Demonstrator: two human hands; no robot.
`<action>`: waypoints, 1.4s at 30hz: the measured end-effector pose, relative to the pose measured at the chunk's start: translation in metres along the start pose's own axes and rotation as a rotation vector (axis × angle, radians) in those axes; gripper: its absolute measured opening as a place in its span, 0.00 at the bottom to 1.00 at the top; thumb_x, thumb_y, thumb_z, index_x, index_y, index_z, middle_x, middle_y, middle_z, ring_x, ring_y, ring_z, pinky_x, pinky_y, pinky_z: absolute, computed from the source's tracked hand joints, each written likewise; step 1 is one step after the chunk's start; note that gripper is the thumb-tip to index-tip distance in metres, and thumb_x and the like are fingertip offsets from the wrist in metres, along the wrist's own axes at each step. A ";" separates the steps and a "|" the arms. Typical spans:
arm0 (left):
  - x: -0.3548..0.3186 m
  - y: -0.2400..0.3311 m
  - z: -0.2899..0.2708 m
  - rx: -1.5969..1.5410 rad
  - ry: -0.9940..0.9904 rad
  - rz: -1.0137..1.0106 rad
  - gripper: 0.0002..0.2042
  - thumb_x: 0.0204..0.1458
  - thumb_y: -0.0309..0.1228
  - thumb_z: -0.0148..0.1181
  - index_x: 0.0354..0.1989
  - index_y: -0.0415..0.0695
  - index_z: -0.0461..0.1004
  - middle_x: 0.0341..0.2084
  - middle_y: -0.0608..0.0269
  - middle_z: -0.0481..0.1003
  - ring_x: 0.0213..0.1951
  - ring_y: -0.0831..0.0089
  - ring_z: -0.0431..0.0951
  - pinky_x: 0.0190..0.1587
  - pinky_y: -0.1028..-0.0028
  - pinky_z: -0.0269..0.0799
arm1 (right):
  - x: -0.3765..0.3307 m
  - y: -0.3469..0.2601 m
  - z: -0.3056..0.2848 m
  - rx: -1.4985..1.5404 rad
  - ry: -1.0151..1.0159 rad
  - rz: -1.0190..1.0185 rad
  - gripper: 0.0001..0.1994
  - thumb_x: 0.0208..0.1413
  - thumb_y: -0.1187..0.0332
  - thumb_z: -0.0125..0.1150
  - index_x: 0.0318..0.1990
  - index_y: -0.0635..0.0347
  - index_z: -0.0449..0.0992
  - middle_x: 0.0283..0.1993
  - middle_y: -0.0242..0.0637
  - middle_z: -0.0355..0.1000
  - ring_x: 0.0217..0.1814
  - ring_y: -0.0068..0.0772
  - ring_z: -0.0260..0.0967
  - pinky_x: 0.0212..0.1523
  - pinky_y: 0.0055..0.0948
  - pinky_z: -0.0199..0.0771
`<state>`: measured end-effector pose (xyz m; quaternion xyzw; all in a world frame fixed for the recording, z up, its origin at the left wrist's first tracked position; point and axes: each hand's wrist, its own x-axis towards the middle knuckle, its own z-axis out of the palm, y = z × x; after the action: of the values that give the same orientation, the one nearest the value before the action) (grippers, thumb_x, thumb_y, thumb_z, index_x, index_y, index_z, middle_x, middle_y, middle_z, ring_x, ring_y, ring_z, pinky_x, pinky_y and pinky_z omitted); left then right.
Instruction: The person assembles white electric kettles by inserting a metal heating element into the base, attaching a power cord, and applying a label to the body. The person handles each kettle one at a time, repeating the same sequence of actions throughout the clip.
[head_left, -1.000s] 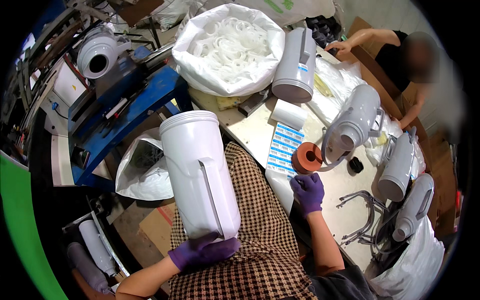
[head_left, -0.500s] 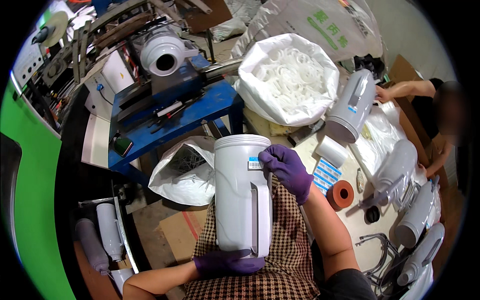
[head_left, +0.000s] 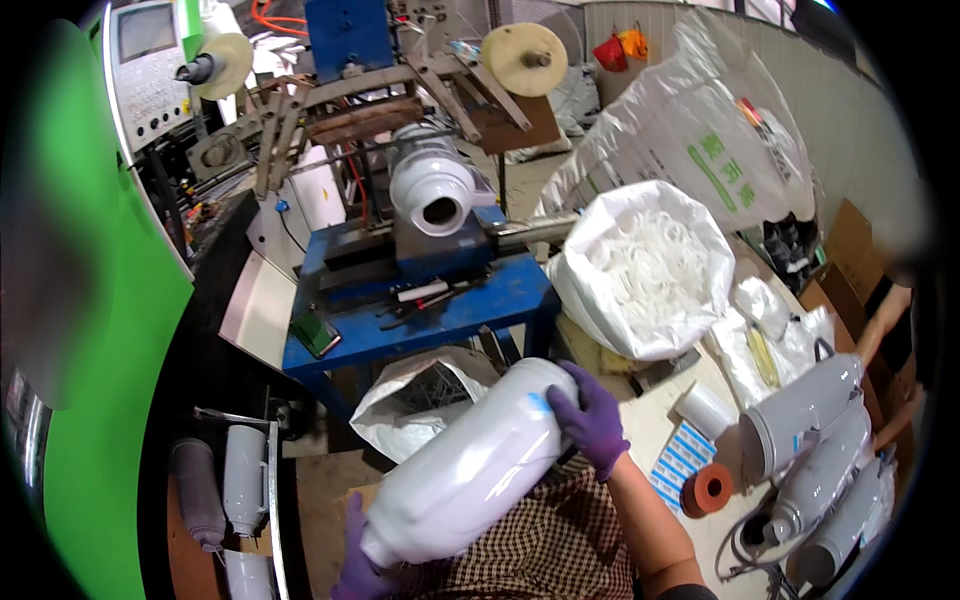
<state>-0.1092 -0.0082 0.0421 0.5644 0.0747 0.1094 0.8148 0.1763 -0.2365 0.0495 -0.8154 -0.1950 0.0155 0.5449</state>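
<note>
A light-grey plastic jug (head_left: 470,465) lies slantwise across my lap, held between both hands. Its narrower end points down to the left, and the wide end is up at the right. My left hand (head_left: 362,555) cups the narrow end. Around the wide end, my right hand (head_left: 592,418) grips beside a small blue-and-white label (head_left: 540,402). Both hands wear purple gloves. The jug's handle is not visible from this side. On the worktable to the right are a sheet of blue-and-white labels (head_left: 684,462) and a brown tape roll (head_left: 707,490).
Ahead, a blue bench (head_left: 430,335) carries a machine holding another grey jug (head_left: 435,190). A white sack of rings (head_left: 650,265) stands right of it. Several grey jugs (head_left: 800,410) lie on the right table near a co-worker's arm (head_left: 885,325). A box of jugs (head_left: 245,480) sits left.
The jug in my hands has gone from upright to slanted and turned, hiding its handle. My left hand has shifted left. The view has lifted. A table jug near the co-worker now lies closer to the others.
</note>
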 end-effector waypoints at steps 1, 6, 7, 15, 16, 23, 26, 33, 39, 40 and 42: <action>-0.004 -0.002 0.000 -0.105 0.142 0.001 0.55 0.39 0.28 0.80 0.76 0.43 0.48 0.75 0.49 0.48 0.71 0.53 0.61 0.69 0.59 0.63 | 0.011 -0.020 0.007 -0.007 -0.054 -0.178 0.36 0.59 0.48 0.66 0.71 0.55 0.66 0.61 0.55 0.75 0.60 0.51 0.76 0.61 0.41 0.74; -0.036 -0.029 -0.021 0.276 0.517 0.257 0.34 0.52 0.32 0.68 0.67 0.41 0.61 0.66 0.48 0.60 0.63 0.55 0.66 0.63 0.59 0.69 | 0.160 -0.124 0.064 -0.553 -0.096 -0.369 0.37 0.58 0.46 0.65 0.73 0.43 0.61 0.55 0.50 0.74 0.55 0.56 0.75 0.54 0.48 0.76; -0.047 -0.031 -0.029 0.561 0.597 0.302 0.28 0.55 0.33 0.65 0.63 0.39 0.66 0.62 0.48 0.65 0.60 0.56 0.69 0.62 0.59 0.70 | 0.191 -0.124 0.085 -0.668 -0.025 -0.382 0.35 0.57 0.45 0.65 0.70 0.44 0.64 0.53 0.48 0.73 0.55 0.54 0.75 0.52 0.49 0.75; 0.001 0.035 -0.048 -0.123 0.822 0.487 0.34 0.61 0.34 0.59 0.74 0.56 0.52 0.70 0.54 0.55 0.67 0.52 0.64 0.57 0.56 0.75 | 0.031 -0.039 -0.005 -0.366 0.412 -0.914 0.21 0.39 0.59 0.77 0.40 0.50 0.75 0.44 0.40 0.71 0.46 0.49 0.70 0.45 0.44 0.69; 0.027 0.046 -0.043 -0.134 0.772 0.499 0.33 0.59 0.31 0.61 0.73 0.55 0.54 0.70 0.55 0.56 0.67 0.54 0.64 0.56 0.57 0.76 | -0.010 -0.003 -0.052 -0.353 0.472 -0.998 0.22 0.42 0.63 0.77 0.45 0.56 0.75 0.47 0.44 0.73 0.45 0.49 0.72 0.45 0.42 0.71; 0.218 0.079 0.035 1.494 0.412 1.158 0.28 0.42 0.28 0.73 0.57 0.53 0.77 0.66 0.51 0.64 0.67 0.41 0.62 0.68 0.49 0.63 | -0.161 0.038 -0.159 0.678 0.528 -0.147 0.24 0.50 0.58 0.59 0.52 0.63 0.72 0.59 0.48 0.71 0.56 0.42 0.73 0.60 0.39 0.73; 0.301 0.083 0.092 1.683 0.297 1.091 0.31 0.39 0.29 0.74 0.58 0.59 0.76 0.69 0.53 0.60 0.67 0.28 0.55 0.67 0.44 0.65 | -0.150 0.049 -0.149 0.706 0.369 -0.209 0.20 0.34 0.62 0.65 0.37 0.61 0.72 0.50 0.44 0.69 0.48 0.41 0.71 0.54 0.36 0.69; 0.452 0.109 0.061 2.180 0.008 1.069 0.19 0.53 0.49 0.63 0.53 0.61 0.81 0.58 0.63 0.77 0.67 0.56 0.69 0.58 0.50 0.69 | -0.099 0.017 -0.138 0.758 0.158 -0.009 0.35 0.30 0.61 0.77 0.52 0.65 0.78 0.42 0.34 0.74 0.46 0.29 0.71 0.50 0.32 0.74; 0.351 0.122 0.114 1.934 -0.114 1.204 0.35 0.54 0.52 0.65 0.70 0.55 0.67 0.73 0.52 0.59 0.72 0.53 0.61 0.72 0.53 0.55 | -0.055 0.019 -0.133 0.546 -0.138 -0.131 0.30 0.40 0.61 0.79 0.51 0.63 0.75 0.48 0.32 0.72 0.50 0.24 0.69 0.54 0.26 0.71; 0.316 0.109 0.148 1.579 -0.477 0.982 0.37 0.53 0.51 0.66 0.71 0.52 0.66 0.73 0.52 0.59 0.72 0.55 0.61 0.72 0.54 0.54 | -0.058 0.000 -0.111 0.743 0.071 -0.249 0.29 0.45 0.63 0.78 0.55 0.62 0.74 0.47 0.32 0.72 0.48 0.20 0.68 0.50 0.24 0.70; 0.235 0.079 0.208 0.813 -1.038 0.448 0.41 0.50 0.50 0.69 0.71 0.45 0.63 0.72 0.52 0.59 0.72 0.58 0.60 0.73 0.57 0.52 | -0.071 -0.021 -0.102 0.772 0.323 -0.153 0.28 0.53 0.62 0.74 0.60 0.61 0.72 0.42 0.31 0.69 0.41 0.19 0.65 0.41 0.23 0.68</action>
<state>0.1612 -0.1079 0.1901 0.8058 -0.4079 -0.0456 0.4268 0.1283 -0.3437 0.0966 -0.5266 -0.1471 -0.0810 0.8334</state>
